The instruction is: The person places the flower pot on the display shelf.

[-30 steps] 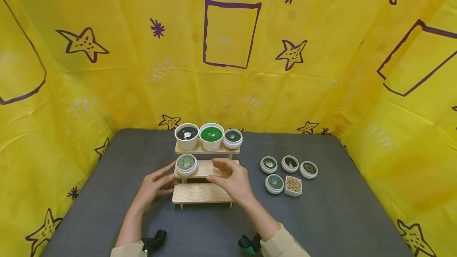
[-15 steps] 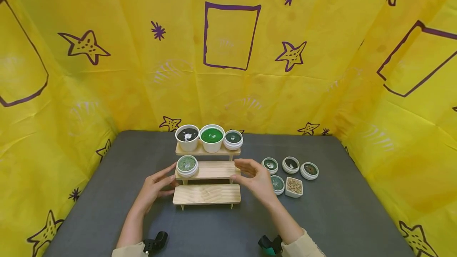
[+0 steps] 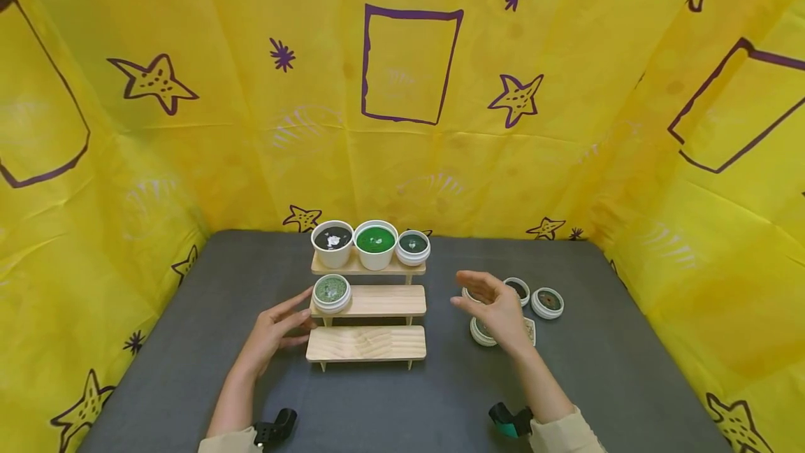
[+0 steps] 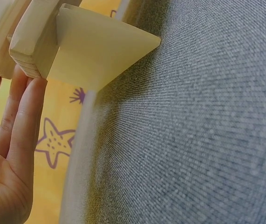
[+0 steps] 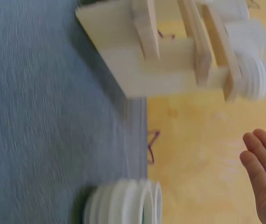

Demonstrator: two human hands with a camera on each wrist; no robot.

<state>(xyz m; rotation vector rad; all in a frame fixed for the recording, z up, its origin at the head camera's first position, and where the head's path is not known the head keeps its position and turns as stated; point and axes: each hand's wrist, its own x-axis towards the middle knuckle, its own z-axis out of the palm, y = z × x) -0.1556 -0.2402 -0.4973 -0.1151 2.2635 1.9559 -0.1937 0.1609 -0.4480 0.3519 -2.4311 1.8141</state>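
Note:
A three-tier wooden stand (image 3: 390,301) stands mid-table. On its middle tier, at the left end, sits a white jar with mottled green contents (image 3: 331,290). My left hand (image 3: 272,333) is at the stand's left side; in the left wrist view its extended fingertips (image 4: 36,91) touch a shelf end. To the right of the stand, my right hand (image 3: 501,311) hovers over a group of small jars with its fingers spread and nothing in them. That hand partly covers a pale green jar (image 3: 481,334) and a square dish (image 3: 531,331).
The top tier bears a white cup with black contents (image 3: 333,238), a bright green one (image 3: 376,239) and a low dark green jar (image 3: 413,246). Two more low jars, one dark (image 3: 518,291) and one brownish green (image 3: 548,303), stand at the right. Yellow cloth surrounds the grey table.
My right hand has moved right, from the middle tier past the stand's end to above the jars. The left hand has stayed at the stand's side.

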